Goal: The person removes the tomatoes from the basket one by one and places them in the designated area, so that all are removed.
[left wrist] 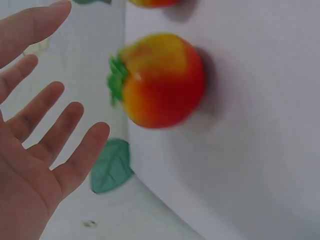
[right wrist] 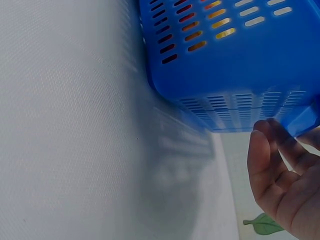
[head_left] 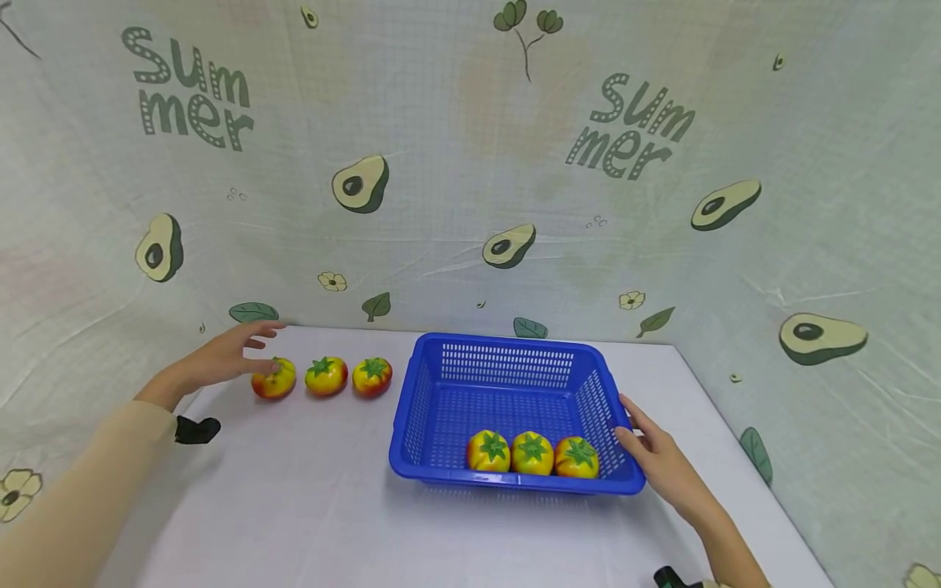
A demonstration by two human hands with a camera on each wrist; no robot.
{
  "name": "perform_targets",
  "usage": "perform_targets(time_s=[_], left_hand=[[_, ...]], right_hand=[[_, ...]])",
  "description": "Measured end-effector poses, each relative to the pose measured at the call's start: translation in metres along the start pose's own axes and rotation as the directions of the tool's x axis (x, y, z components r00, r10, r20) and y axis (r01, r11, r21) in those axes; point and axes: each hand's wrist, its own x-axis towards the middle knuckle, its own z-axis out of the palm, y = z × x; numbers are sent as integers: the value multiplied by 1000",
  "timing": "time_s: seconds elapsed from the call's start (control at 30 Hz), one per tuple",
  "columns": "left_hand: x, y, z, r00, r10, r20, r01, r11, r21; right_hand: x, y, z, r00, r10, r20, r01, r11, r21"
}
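Note:
My left hand (head_left: 220, 359) hovers at the leftmost of three yellow-red tomatoes on the table, fingers spread and holding nothing. That tomato (head_left: 274, 380) has its thumb overlapping it in the head view; in the left wrist view a gap shows between the palm and the nearest tomato (left wrist: 162, 80). To its right sit a middle tomato (head_left: 326, 376) and another tomato (head_left: 372, 377). My right hand (head_left: 657, 457) grips the right rim of a blue plastic basket (head_left: 412, 408), thumb over the rim, fingers bent against the outer wall. Three tomatoes (head_left: 532, 453) stand in a row along the basket's near side.
A white cloth covers the table (head_left: 309, 490). Behind it and at both sides hangs a printed curtain (head_left: 441, 122) with avocados and lettering. Dark straps show at both wrists. The basket stands right of the loose tomatoes.

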Motion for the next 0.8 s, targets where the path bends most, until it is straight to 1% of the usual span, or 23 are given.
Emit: perform_targets(time_s=[0.23,0.43,0.57,0.7,0.8], left_hand=[[17,51,-3,996,94,8,-94,995,22],[29,92,0,985,163,57,-165,986,20],[38,115,8,973,212,91,-216,976,36],[46,137,17,958,257,129,-263,964,37],[51,155,25,939,299,172,-308,951,27]], right_hand=[[0,0,0,1000,1,5,-1,1000,5],[0,0,-1,1000,-4,-1,4,1000,4],[0,-1,-1,1000,-4,-9,4,1000,-3],[0,0,-1,1000,-5,-7,5,1000,0],[0,-1,-1,1000,-4,-7,4,1000,4]])
